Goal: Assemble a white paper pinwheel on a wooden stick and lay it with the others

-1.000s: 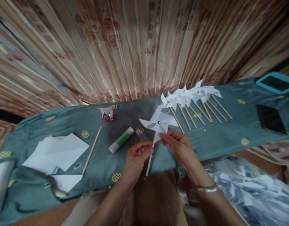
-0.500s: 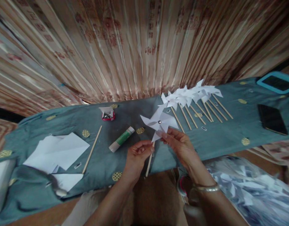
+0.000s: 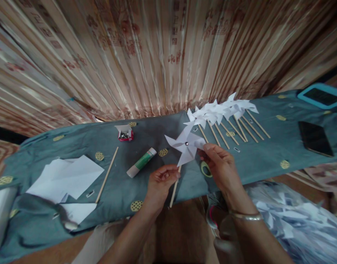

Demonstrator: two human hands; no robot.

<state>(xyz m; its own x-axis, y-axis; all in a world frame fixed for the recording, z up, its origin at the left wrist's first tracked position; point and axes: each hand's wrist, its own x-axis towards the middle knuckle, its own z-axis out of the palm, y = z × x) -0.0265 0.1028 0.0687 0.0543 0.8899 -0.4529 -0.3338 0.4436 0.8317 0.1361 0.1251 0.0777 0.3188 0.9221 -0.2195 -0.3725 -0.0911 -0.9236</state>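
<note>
A white paper pinwheel (image 3: 186, 143) is hovering above the near edge of the cloth, its folded, pointed blades meeting at a round, shiny metal fastener. Its slim wooden stick is slanting down through the left hand (image 3: 163, 180), whose thumb and forefinger are closing on it in a pinch, the other fingers curling in. The right hand (image 3: 218, 163) is holding a blade at the edge between thumb and bent fingers. Just left of them, a smooth cylindrical tube (image 3: 141, 162) with a green band is lying aslant. Beyond it, a small red box (image 3: 125, 133) is standing open, showing shiny metal bits. Finished pinwheels (image 3: 212, 112) are overlapping in a row to the right, sticks fanning nearward. Flat, angular paper sheets (image 3: 66, 176) and a bare wooden stick (image 3: 107, 174) are resting leftward on the wrinkled, grey-green cloth (image 3: 253, 161).
</note>
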